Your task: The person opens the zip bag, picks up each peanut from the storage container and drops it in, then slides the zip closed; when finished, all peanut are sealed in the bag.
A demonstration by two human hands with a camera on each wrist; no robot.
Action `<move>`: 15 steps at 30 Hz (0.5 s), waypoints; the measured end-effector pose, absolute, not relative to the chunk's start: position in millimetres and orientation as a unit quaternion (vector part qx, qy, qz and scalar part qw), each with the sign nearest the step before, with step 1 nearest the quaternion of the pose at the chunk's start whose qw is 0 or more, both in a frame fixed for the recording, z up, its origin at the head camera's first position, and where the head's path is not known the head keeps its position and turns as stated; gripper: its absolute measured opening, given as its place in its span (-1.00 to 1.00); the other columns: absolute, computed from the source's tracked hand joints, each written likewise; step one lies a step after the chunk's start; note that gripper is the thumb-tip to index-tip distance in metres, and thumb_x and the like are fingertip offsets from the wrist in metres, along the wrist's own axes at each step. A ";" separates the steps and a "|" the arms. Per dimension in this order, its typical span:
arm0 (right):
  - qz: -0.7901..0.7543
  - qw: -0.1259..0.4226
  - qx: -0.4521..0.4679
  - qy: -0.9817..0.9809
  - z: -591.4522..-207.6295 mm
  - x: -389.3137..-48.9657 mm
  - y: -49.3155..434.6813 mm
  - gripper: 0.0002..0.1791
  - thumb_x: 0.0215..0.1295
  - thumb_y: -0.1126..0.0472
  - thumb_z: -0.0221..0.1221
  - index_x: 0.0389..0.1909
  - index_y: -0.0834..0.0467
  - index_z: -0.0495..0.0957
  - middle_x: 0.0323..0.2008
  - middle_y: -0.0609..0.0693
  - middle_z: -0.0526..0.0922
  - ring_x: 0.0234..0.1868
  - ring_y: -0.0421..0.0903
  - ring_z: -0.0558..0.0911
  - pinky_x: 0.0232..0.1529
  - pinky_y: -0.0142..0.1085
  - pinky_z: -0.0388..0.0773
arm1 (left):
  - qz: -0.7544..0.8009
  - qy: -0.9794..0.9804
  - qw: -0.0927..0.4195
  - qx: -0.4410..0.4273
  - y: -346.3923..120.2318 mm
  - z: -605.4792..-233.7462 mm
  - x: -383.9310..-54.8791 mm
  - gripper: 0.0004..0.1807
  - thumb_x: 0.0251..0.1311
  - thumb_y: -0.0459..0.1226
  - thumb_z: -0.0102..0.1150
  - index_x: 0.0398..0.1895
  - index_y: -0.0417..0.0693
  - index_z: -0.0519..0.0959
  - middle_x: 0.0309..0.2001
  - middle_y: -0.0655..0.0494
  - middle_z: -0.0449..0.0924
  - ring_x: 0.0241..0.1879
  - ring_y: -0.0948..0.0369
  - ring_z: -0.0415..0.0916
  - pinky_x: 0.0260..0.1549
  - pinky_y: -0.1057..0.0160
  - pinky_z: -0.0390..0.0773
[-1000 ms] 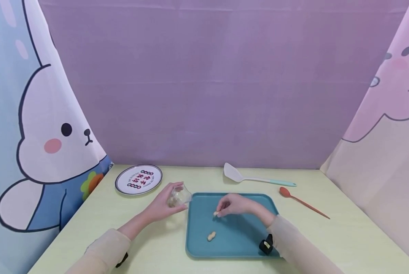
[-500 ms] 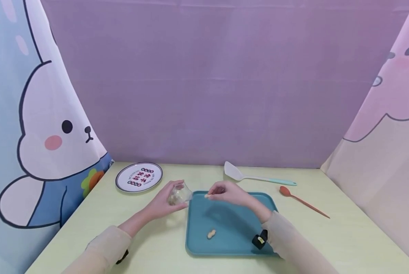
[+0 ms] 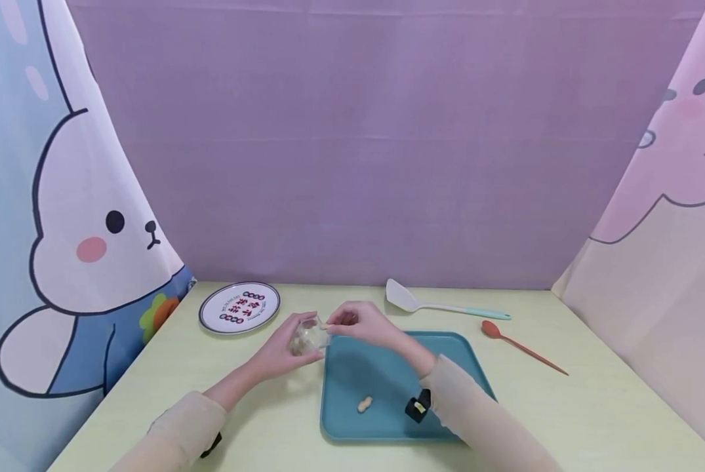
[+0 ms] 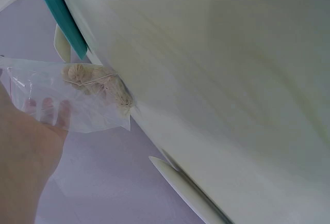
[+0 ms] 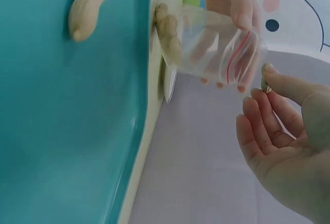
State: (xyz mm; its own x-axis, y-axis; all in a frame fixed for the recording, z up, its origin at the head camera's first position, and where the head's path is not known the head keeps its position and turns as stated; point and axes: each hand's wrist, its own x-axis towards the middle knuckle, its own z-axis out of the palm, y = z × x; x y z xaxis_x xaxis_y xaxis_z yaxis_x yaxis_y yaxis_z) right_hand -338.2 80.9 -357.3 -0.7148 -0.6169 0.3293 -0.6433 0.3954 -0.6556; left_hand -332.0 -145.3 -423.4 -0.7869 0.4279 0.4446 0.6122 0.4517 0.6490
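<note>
My left hand (image 3: 281,347) grips a clear zip bag (image 5: 206,43) with a red line near its mouth. Several peanuts in their shells (image 4: 98,82) lie in the bottom of the bag. Thumb and index finger of my right hand (image 3: 364,322) pinch one peanut (image 5: 266,78) right at the bag's open mouth. The other right fingers are loosely bent, as the right wrist view shows. Another peanut (image 3: 364,404) lies on the blue-green tray (image 3: 399,429), below and right of the bag.
A white plate (image 3: 216,314) with red print sits at the back left of the pale table (image 3: 594,419). Behind the tray lies a white spatula (image 3: 405,298) with a mint handle. An orange-red spoon (image 3: 523,347) lies on the right.
My right hand has risen from over the tray and moved left to the bag's mouth, carrying the pinched peanut. The left hand and the bag have stayed in place.
</note>
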 end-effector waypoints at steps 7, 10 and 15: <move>0.401 0.017 0.378 -0.834 -366.7 -343.2 69.0 -0.81 0.20 0.15 0.25 -0.22 0.16 0.64 -0.35 -0.02 0.69 -0.40 -0.27 0.59 -0.34 -0.47 0.56 | -0.421 -0.845 0.115 -0.308 -145.3 -425.3 -331.9 -0.16 -0.03 0.02 0.37 0.31 -0.04 0.25 0.19 0.02 0.41 0.19 0.07 0.40 0.17 -0.04 0.39; 0.398 0.018 0.376 -0.837 -368.3 -342.9 66.5 -0.79 0.20 0.15 0.25 -0.21 0.18 0.64 -0.34 -0.01 0.69 -0.38 -0.24 0.59 -0.35 -0.47 0.55 | -0.423 -0.846 0.112 -0.305 -145.6 -425.0 -332.0 -0.15 -0.03 0.02 0.38 0.31 -0.05 0.25 0.19 0.02 0.41 0.19 0.07 0.39 0.17 -0.04 0.39; 0.396 0.015 0.373 -0.839 -367.0 -340.0 64.2 -0.78 0.20 0.18 0.25 -0.19 0.20 0.64 -0.32 0.00 0.69 -0.37 -0.21 0.59 -0.35 -0.48 0.54 | -0.424 -0.846 0.108 -0.303 -146.3 -424.6 -332.7 -0.15 -0.04 0.02 0.38 0.31 -0.04 0.24 0.19 0.02 0.41 0.20 0.08 0.39 0.20 -0.04 0.37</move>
